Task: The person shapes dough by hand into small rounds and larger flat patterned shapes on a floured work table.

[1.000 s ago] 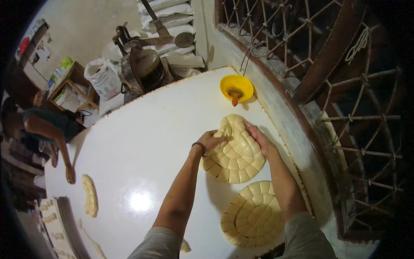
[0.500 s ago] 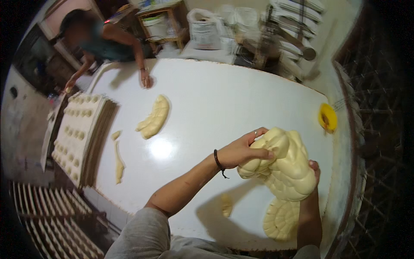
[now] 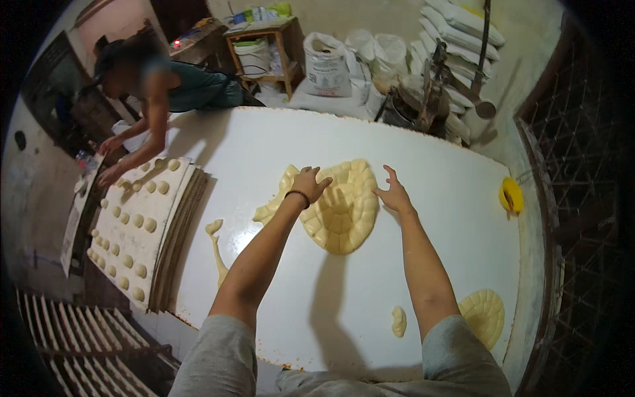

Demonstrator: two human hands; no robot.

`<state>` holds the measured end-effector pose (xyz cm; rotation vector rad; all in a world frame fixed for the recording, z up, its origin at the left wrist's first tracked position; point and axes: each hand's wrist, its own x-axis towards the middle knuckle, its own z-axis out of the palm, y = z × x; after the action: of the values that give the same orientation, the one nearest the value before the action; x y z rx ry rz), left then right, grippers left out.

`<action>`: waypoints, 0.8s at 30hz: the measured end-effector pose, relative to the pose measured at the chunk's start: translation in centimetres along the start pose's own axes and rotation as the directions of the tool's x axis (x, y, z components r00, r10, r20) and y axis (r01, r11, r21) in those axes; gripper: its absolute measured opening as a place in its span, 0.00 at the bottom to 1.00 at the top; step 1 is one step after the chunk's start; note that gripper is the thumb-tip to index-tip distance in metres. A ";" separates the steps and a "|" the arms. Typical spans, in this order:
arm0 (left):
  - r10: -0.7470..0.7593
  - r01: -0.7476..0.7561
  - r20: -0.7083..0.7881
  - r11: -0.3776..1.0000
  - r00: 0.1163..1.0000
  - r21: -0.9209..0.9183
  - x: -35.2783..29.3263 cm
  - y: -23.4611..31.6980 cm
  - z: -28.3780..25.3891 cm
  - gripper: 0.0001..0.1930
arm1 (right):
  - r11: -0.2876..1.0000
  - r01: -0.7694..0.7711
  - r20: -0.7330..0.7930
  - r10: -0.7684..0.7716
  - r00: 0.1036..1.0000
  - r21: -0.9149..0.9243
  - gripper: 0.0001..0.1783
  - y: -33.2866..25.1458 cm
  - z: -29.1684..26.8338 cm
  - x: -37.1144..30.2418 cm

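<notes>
A large flat slab of pale yellow dough (image 3: 339, 228), its surface marked into lobes, lies at the middle of the white table. Over its upper left edge is my left hand (image 3: 309, 185), fingers apart; whether it touches the dough I cannot tell. My right hand (image 3: 395, 195) is open just beside the slab's right edge, thumb toward it. A smaller dough piece (image 3: 270, 210) lies against the slab's left side, partly hidden by my left hand and forearm. Another lobed round of dough (image 3: 486, 316) rests at the near right, partly behind my right sleeve.
A thin dough strip (image 3: 217, 248) and a small dough lump (image 3: 398, 321) lie on the table (image 3: 456, 218). At left, stacked boards (image 3: 173, 245) carry several dough balls; a co-worker (image 3: 155, 92) reaches over them. A yellow bowl (image 3: 510, 196) sits at the right edge. Sacks (image 3: 327, 66) stand behind.
The bulky dough I held in both hands now lies spread on the table, farther left and away from me. Both hands have let go. The co-worker has leaned over the boards.
</notes>
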<state>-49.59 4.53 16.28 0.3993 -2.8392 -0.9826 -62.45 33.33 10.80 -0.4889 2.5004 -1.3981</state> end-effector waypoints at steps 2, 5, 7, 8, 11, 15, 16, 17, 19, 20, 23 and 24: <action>0.052 -0.031 0.130 0.987 0.990 -0.160 -2.8 2.8 3.8 0.34 | 0.985 -0.042 -0.075 0.030 0.997 -0.170 0.37 4.7 -1.6 -3.6; 0.086 0.053 0.388 0.941 0.917 -0.334 -10.5 8.6 6.7 0.29 | 0.957 -0.154 0.071 0.141 0.987 0.247 0.30 6.3 -7.0 -13.8; 0.203 0.083 0.491 0.863 0.847 -0.499 -14.5 10.5 11.4 0.26 | 0.987 -0.069 -0.116 0.087 0.989 0.147 0.22 8.1 -12.6 -23.8; 0.181 0.165 0.554 0.840 0.813 -0.517 -16.0 11.5 13.1 0.25 | 0.986 -0.115 -0.226 0.140 0.964 0.118 0.21 10.5 -15.7 -28.3; 0.183 0.236 0.622 0.816 0.761 -0.528 -18.1 15.4 18.1 0.21 | 0.941 -0.187 -0.624 0.327 0.709 0.281 0.18 16.2 -25.6 -39.6; 0.342 0.199 0.617 0.743 0.708 -0.639 -21.3 25.9 29.6 0.22 | 0.886 -0.400 -0.831 0.395 0.391 0.234 0.30 26.9 -36.6 -53.4; 0.388 0.084 0.601 0.790 0.698 -0.608 -22.7 29.5 32.3 0.27 | 0.883 -0.305 -0.794 0.458 0.401 0.356 0.33 29.3 -38.3 -55.2; 0.430 0.058 0.582 0.769 0.690 -0.636 -22.9 32.2 34.8 0.29 | 0.850 -0.202 -0.739 0.524 0.424 0.488 0.37 31.3 -38.6 -56.0; 0.480 0.020 0.547 0.738 0.686 -0.674 -23.1 35.3 39.4 0.34 | 0.750 -0.072 -0.608 0.585 0.536 0.658 0.43 33.7 -37.4 -55.6; 0.479 0.041 0.551 0.728 0.684 -0.685 -22.3 35.7 42.1 0.37 | 0.725 -0.041 -0.558 0.564 0.608 0.688 0.45 33.4 -36.4 -52.2; 0.429 0.165 0.641 0.735 0.637 -0.657 -21.1 38.8 45.6 0.44 | 0.574 -0.129 -0.295 0.585 0.756 0.809 0.50 32.5 -36.9 -49.5; 0.417 0.215 0.692 0.744 0.589 -0.632 -20.6 39.5 45.9 0.46 | 0.525 -0.173 -0.205 0.584 0.785 0.834 0.51 32.5 -37.3 -49.9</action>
<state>-46.83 67.36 4.39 -0.4546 -2.7129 -2.5755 -35.81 98.02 4.33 0.6495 1.7299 -2.3514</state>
